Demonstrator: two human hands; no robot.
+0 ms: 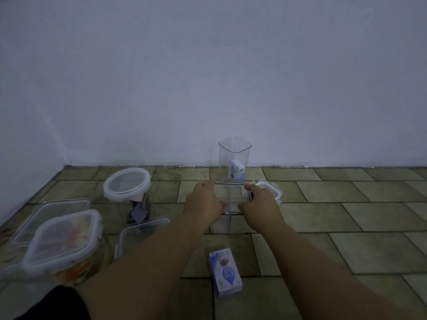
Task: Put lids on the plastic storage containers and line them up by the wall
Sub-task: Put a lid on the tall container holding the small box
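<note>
A clear square container (233, 195) stands on the tiled floor in the middle, its rim dark-edged. My left hand (204, 204) grips its left rim, index finger pointing forward. My right hand (261, 204) grips its right rim. Behind it, near the wall, stands a tall clear lidless container (234, 158) with a small blue-white box inside. A white-rimmed lid (271, 189) lies just right of my right hand. At the left are a round lidded jar (127, 187), a square lidded container (64, 241), a flat lidded one (50, 218) and a low one (141, 232).
A blue-white carton (225, 272) lies on the floor between my forearms. The white wall (208, 77) meets the floor (346, 215) just behind the tall container. A corner of the room sits at the far left.
</note>
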